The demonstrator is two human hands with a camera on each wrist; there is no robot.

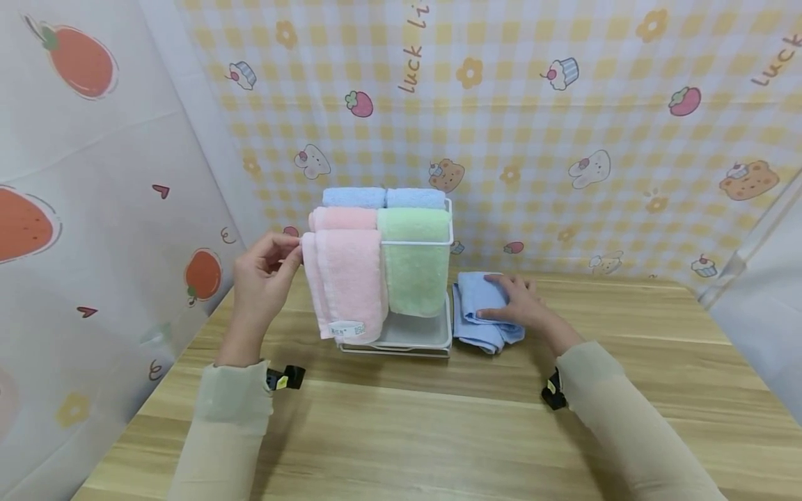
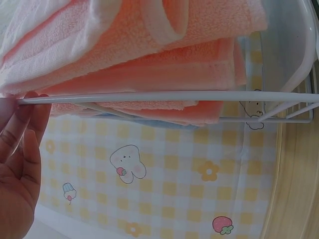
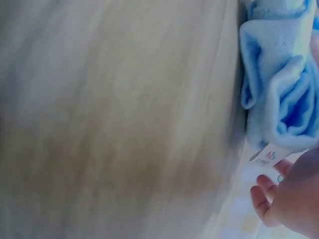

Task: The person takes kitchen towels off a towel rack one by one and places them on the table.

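Under the right hand point(image 1: 516, 303): blue towel point(image 1: 479, 313), on table point(image 1: 401, 417).

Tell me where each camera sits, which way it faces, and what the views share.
Head: worn high, looks forward and down at the table, the rack and both sleeved arms.
Left wrist: beside the rack, looks up along its rail under the pink towel; left hand at the edge.
Right wrist: low, blurred, looks across the tabletop at the blue towel; fingertips show.
Shared: head also shows the pink towel and blue towel.
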